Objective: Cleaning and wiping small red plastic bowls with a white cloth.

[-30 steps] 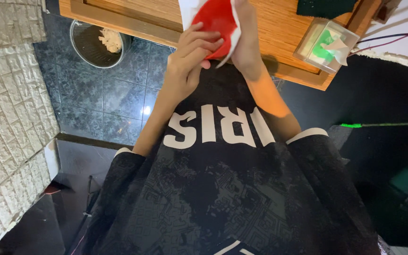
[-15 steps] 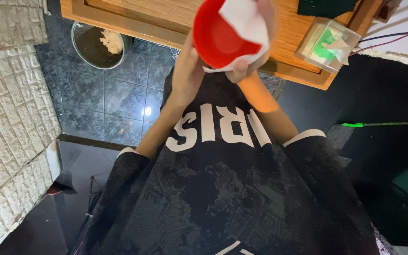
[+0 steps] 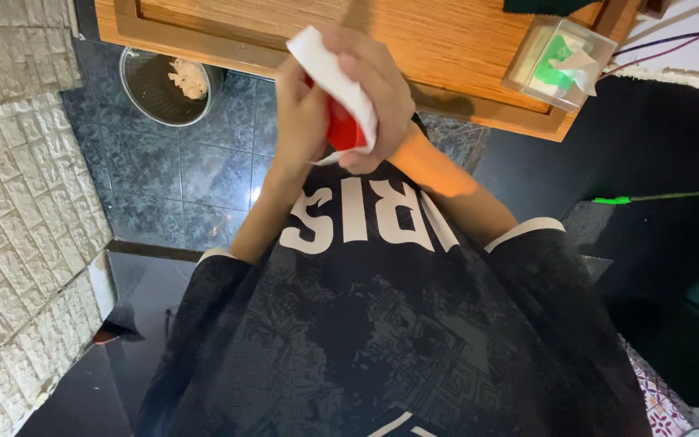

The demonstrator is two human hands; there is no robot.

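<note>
My two hands are raised in front of my chest, over the edge of a wooden table [image 3: 446, 48]. My left hand [image 3: 301, 121] grips a small red bowl [image 3: 341, 129] from the left side. Over the bowl's other side my right hand [image 3: 378, 89] presses a white tissue [image 3: 329, 65] that wraps across its rim. Only a small patch of red shows between the fingers and the paper. I wear a black shirt with white letters [image 3: 366, 218].
A clear tissue box [image 3: 560, 61] with a green inside sits at the table's right corner. A round metal bin [image 3: 167, 85] with crumpled paper stands on the dark tiled floor at left. A pale stone wall [image 3: 18, 202] runs along the left.
The red bowl's open inside faced the camera before; now it is turned edge-on and mostly covered by the tissue and both hands.
</note>
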